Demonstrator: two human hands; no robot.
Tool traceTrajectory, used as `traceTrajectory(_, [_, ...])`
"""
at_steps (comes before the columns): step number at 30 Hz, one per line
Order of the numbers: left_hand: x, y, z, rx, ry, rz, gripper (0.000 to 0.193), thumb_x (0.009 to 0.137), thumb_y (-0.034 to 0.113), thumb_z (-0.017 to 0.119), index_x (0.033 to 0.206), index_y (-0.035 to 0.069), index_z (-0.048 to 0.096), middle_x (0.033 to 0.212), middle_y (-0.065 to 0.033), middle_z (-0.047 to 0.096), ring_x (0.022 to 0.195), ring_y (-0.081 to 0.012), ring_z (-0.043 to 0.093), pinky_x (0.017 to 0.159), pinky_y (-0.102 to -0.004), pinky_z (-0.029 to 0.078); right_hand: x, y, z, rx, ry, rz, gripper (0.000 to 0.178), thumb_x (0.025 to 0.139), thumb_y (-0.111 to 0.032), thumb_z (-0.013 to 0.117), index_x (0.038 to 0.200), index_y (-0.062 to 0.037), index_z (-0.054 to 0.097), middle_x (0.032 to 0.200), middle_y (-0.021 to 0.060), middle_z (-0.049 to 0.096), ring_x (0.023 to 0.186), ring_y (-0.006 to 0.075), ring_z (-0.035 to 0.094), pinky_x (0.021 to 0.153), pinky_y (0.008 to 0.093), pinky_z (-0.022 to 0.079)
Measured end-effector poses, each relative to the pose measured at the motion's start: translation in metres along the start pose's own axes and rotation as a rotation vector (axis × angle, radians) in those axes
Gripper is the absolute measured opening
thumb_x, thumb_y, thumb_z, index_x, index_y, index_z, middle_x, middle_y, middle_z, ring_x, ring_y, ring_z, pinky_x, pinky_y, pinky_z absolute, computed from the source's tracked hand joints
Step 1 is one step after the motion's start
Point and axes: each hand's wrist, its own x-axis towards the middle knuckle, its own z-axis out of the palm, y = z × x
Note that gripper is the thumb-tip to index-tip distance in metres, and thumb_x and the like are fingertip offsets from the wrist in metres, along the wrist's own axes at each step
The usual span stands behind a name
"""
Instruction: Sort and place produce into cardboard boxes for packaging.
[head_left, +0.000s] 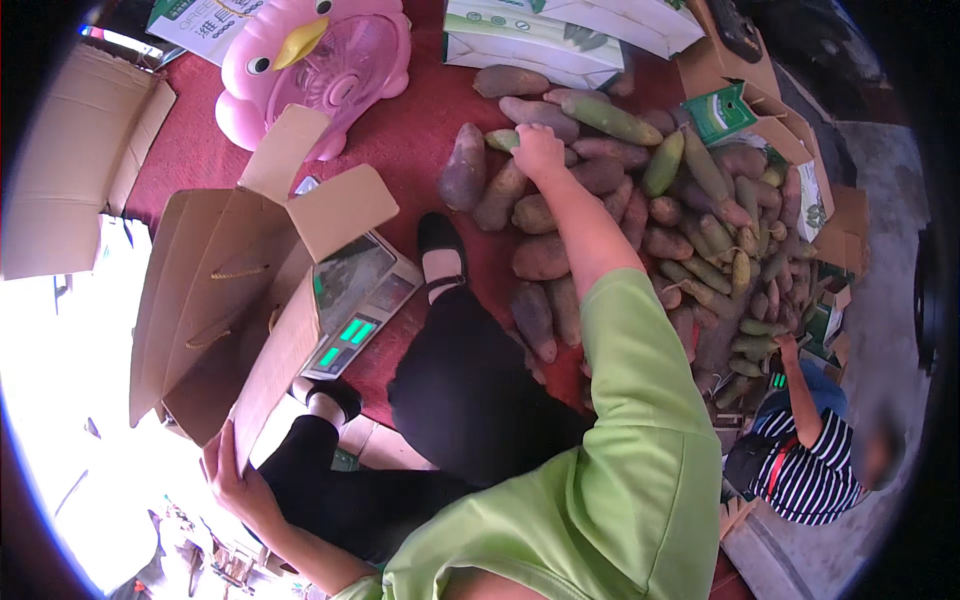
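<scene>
My left hand (235, 472) is closed on the near edge of an open, tall cardboard box (275, 365) with rope handles inside. That box rests at least partly on a digital scale (360, 315) with lit green displays. On the far side of the pile, my right hand (540, 152) is wrapped from above over a green elongated vegetable (501, 140), whose ends show on either side; the fingertips are mostly hidden. Around it lie a thick purplish-brown vegetable (463, 168) and a longer green one (612, 120), part of a large heap of mixed green and reddish-brown ones (700, 240).
A pink bird-shaped plastic tub (238, 90) stands at the far left on the red carpet (190, 130). White-and-green cartons (535, 50) line the far edge. Another open carton (790, 135) sits right of the heap. At the right, a person in a striped shirt (815, 465) reaches into the heap.
</scene>
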Motion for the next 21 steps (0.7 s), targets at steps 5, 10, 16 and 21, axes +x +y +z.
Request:
traceTrajectory(5, [0.006, 0.01, -0.002, 0.001, 0.004, -0.052, 0.048, 0.068, -0.012, 0.054, 0.111, 0.007, 0.067, 0.096, -0.0116, 0.064, 0.092, -0.0257, 0.06, 0.083, -0.0369, 0.048, 0.031, -0.008, 0.028, -0.081, -0.049, -0.035, 0.038, 0.08, -0.024, 0.066, 0.115, -0.0124, 0.057, 0.116, 0.0092, 0.058, 0.114, 0.028, 0.051, 0.091, 0.0498, 0.043])
traceTrajectory(10, [0.009, 0.01, -0.001, 0.033, -0.017, -0.06, 0.045, 0.071, -0.008, 0.051, 0.111, 0.005, 0.066, 0.098, -0.0134, 0.064, 0.093, -0.0277, 0.059, 0.085, -0.0396, 0.047, 0.031, -0.022, 0.04, -0.167, -0.005, 0.014, 0.021, 0.085, -0.015, 0.051, 0.105, -0.0123, 0.059, 0.111, 0.006, 0.058, 0.111, 0.0247, 0.051, 0.088, 0.0498, 0.039])
traceTrajectory(16, [0.01, 0.008, 0.001, 0.0, 0.035, -0.04, 0.042, 0.07, -0.005, 0.054, 0.11, 0.004, 0.067, 0.096, -0.0111, 0.062, 0.09, -0.0284, 0.057, 0.082, -0.0384, 0.045, 0.029, -0.016, 0.038, -0.229, 0.007, -0.027, 0.036, 0.076, -0.014, 0.067, 0.111, -0.0162, 0.057, 0.11, 0.0037, 0.054, 0.11, 0.0253, 0.049, 0.085, 0.0477, 0.043])
traceTrajectory(21, [0.008, 0.012, -0.003, -0.03, -0.002, -0.085, 0.043, 0.069, -0.005, 0.052, 0.109, 0.005, 0.067, 0.097, -0.0121, 0.063, 0.09, -0.0295, 0.058, 0.083, -0.0392, 0.046, -0.007, -0.01, 0.011, -0.102, 0.127, -0.112, 0.045, 0.068, -0.016, 0.075, 0.109, -0.0155, 0.057, 0.111, 0.0048, 0.054, 0.109, 0.0261, 0.05, 0.083, 0.0448, 0.045])
